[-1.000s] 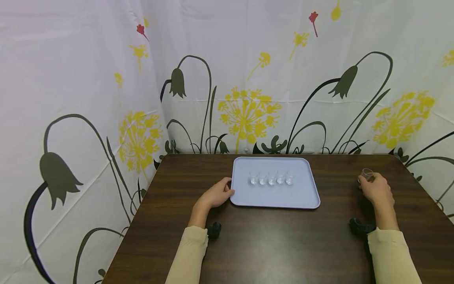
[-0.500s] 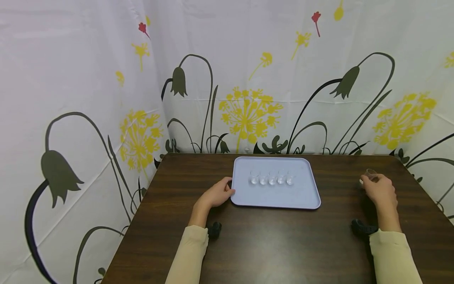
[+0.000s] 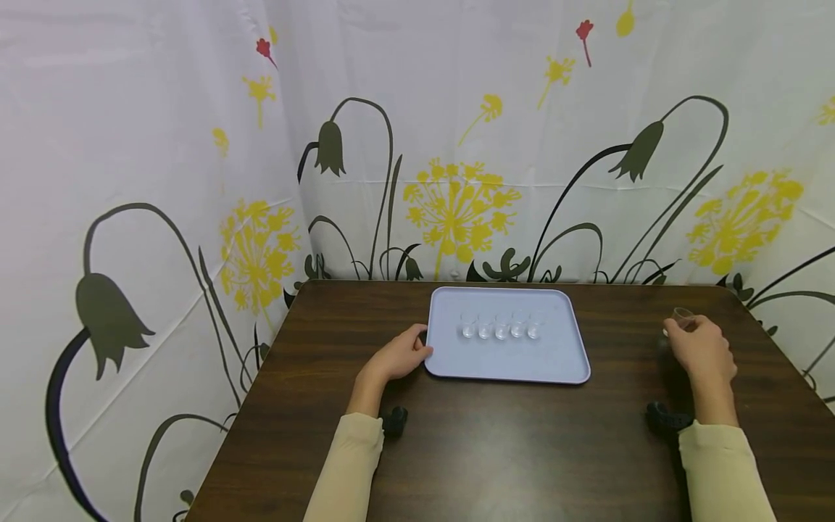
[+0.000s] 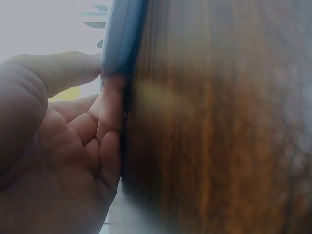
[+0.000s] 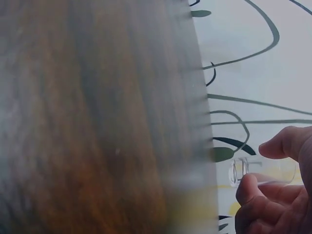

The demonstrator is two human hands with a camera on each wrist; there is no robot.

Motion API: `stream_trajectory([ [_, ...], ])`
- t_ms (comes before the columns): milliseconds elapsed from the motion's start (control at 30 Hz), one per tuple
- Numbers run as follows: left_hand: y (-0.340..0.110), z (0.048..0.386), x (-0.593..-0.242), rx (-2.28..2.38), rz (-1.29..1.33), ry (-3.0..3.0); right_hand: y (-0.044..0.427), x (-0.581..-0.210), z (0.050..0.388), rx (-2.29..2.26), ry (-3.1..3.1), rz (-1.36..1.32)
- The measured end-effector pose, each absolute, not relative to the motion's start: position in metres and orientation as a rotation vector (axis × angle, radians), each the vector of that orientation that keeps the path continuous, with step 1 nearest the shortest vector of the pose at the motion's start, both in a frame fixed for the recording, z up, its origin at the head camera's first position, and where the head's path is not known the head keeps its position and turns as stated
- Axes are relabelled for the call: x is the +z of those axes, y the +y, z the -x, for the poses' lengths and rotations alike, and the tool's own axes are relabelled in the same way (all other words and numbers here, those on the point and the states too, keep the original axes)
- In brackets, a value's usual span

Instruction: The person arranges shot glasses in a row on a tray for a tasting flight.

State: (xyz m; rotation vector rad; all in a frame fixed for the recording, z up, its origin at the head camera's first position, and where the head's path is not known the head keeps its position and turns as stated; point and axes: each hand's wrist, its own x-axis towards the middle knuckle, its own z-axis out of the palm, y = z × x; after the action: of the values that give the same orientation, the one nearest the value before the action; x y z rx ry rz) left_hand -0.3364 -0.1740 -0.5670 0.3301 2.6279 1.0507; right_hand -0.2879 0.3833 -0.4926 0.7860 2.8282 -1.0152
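Observation:
A pale blue-lavender tray [image 3: 561, 362] lies on the dark wooden table in the head view. Several small clear shot glasses [image 3: 501, 330] stand in a row on it. My left hand [image 3: 398, 357] pinches the tray's left edge; in the left wrist view its thumb [image 4: 73, 73] is on the rim and curled fingers [image 4: 109, 107] tuck against the underside. Off to the tray's right, my right hand [image 3: 701, 351] holds another clear shot glass [image 5: 273, 168] between thumb and fingers. The right wrist view shows this glass held just off the tabletop. Its rim [image 3: 683, 313] shows above the hand.
The brown wood-grain table [image 3: 509, 449] ends at a white curtain [image 3: 417, 87] printed with yellow and grey-green flowers. A dark band [image 3: 667, 417] sits at the right wrist, another dark piece [image 3: 394, 422] at the left wrist.
The right hand has shifted slightly to the right with its shot glass. The left hand, the tray and the row of glasses stay as they were.

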Motion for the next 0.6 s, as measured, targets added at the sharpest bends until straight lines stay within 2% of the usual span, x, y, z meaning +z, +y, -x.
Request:
stream_trajectory([
  [267,-0.178,0.351,-0.588,1.061,-0.324,2.617,0.375,-0.485,0.288,-0.901,2.926,-0.777],
  [600,-0.173,0.338,-0.568,1.037,-0.308,2.626,0.363,-0.479,0.291,-0.840,2.976,-0.725],
])
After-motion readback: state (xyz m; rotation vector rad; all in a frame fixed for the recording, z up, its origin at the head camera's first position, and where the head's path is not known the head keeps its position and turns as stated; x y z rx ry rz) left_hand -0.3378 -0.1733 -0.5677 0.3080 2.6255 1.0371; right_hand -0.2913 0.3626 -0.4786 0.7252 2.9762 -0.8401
